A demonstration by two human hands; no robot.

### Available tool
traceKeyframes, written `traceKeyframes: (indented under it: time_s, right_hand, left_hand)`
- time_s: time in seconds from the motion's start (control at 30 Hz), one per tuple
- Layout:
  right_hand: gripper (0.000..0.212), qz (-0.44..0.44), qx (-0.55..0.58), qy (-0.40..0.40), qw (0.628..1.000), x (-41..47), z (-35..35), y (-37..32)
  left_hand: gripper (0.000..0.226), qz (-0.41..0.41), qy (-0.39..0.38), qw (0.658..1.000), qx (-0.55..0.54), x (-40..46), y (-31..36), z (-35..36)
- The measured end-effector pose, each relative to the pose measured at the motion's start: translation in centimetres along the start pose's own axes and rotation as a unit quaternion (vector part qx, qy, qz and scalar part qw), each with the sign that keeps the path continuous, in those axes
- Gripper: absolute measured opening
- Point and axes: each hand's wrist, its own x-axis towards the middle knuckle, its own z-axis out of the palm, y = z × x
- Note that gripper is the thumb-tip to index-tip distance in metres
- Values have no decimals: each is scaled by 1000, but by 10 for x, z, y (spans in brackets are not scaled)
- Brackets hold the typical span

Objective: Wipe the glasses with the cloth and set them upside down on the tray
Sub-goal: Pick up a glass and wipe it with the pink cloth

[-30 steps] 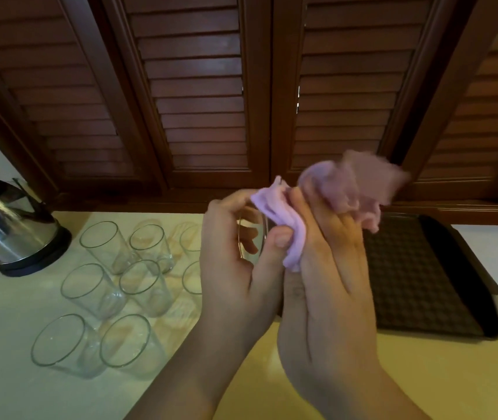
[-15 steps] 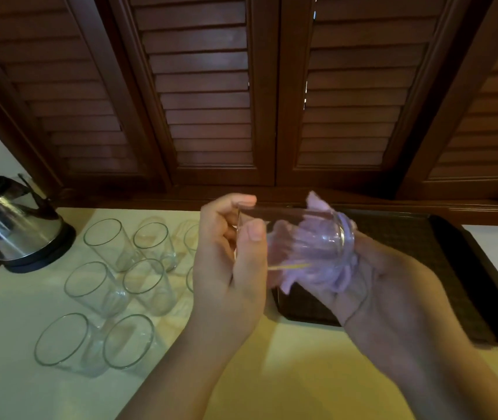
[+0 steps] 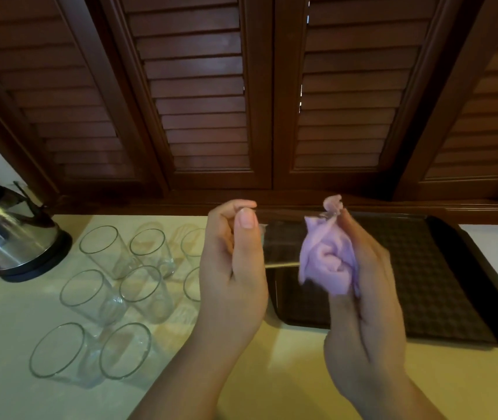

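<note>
A clear glass [image 3: 284, 244] lies on its side in the air above the table, held between both hands. My left hand [image 3: 232, 268] grips its left end with thumb and curled fingers. My right hand [image 3: 362, 286] holds a bunched lilac cloth [image 3: 329, 262] against the glass's right end. Behind them lies a dark brown tray [image 3: 441, 280] with a chequered mat and nothing standing on it. Several clear glasses [image 3: 144, 289] stand upright on the pale table at the left.
A steel kettle [image 3: 8, 234] on a black base stands at the far left. Dark wooden louvred shutters [image 3: 199, 95] close off the back. The pale yellow table [image 3: 275, 371] stretches toward the front.
The cloth, half a second ago stuffed inside the glass, now sits bunched at the glass's right end in my right hand. My left hand keeps its hold on the glass.
</note>
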Motion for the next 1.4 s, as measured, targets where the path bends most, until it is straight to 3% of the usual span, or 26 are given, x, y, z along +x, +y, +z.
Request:
traceKeyframes:
  time_s: [0.07,0.17,0.23,0.33,0.43,0.5,0.53,0.57,0.63,0.73,0.87,0.97,1.1,1.23,1.33,1.4]
  right_hand:
    - [42,-38,-77,46,995,4,-14,-7]
    - [46,-147,-169,-25,974,17,-20,-28]
    - [47,-178,-247,-84,949,22,-29,-31]
    - [51,-194,-250,-161,935,28,-27,-35]
    - [45,-128,-133,-166,969,32,-23,-34]
    - [29,-3,-19,-139,990,35,-20,-36]
    - [23,94,68,-139,983,37,-17,-36]
    - [20,192,189,-148,952,37,-16,-37]
    - [22,332,382,-152,849,29,-15,-38]
    - [36,391,508,-121,758,20,-10,-45]
    - [45,402,567,-62,716,33,-13,-47]
    - [12,425,603,-48,673,43,-16,-42]
    - [34,451,612,-52,648,32,-11,-31]
    - [36,400,611,-27,682,21,-14,-43]
    - [47,352,532,83,766,27,-17,-33]
    - [40,298,448,123,834,29,-13,-27]
  left_hand:
    - [51,-7,-26,1000,-10,-1,1,-2]
    - [57,-18,-44,999,1,3,-4,-12]
    - [53,-10,-66,998,14,10,-4,-21]
    - [37,-11,-154,988,6,18,-2,-29]
    - [35,-23,-176,984,-19,17,-4,-32]
    - [43,-39,-161,986,-30,15,-4,-34]
    - [48,-53,-155,986,-41,14,-3,-35]
    - [53,-71,-146,985,-58,14,-2,-36]
    - [63,-107,-118,982,-100,16,-1,-37]
    - [64,-111,-79,982,-127,20,3,-37]
    - [72,-85,-114,981,-132,16,5,-40]
    - [70,-52,-150,977,-141,12,5,-44]
    - [64,-9,-187,974,-125,13,11,-45]
    - [67,44,-138,988,-61,9,8,-43]
    - [69,65,-98,992,-39,0,5,-35]
    - [67,76,-85,993,-29,-7,5,-28]
